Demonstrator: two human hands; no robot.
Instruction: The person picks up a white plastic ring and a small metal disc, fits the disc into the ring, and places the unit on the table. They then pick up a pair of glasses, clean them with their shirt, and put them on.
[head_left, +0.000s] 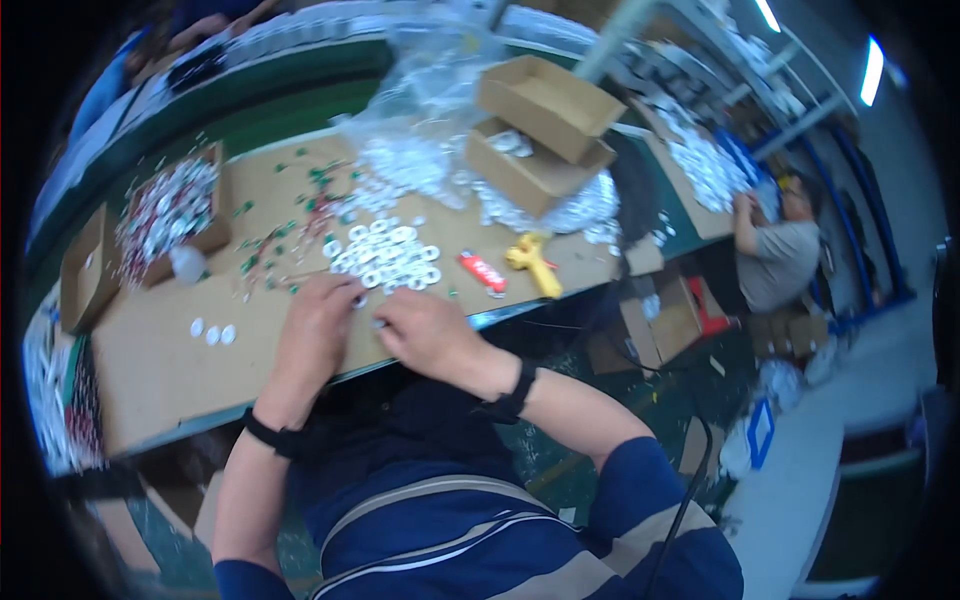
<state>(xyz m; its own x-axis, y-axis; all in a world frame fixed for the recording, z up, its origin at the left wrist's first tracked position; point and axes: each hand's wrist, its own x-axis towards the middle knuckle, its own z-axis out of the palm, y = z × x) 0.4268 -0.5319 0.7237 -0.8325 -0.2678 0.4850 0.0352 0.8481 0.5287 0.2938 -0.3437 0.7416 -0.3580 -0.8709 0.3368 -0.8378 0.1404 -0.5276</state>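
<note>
My left hand is at the near side of a pile of white rings, its fingers bent together around something too small to name. A small white piece shows by its fingertips. To its right, my right hand is closed in a pinch near the table's front edge; a tiny pale bit shows at its fingertips, its kind unclear. The two hands are apart. Three white discs lie in a row left of my left hand. Beyond the rings are small green parts with thin reddish wires.
A red lighter-like object and a yellow tool lie right of the rings. Cardboard boxes are stacked behind them, beside clear plastic bags. At left stands a filled box. A co-worker sits at far right.
</note>
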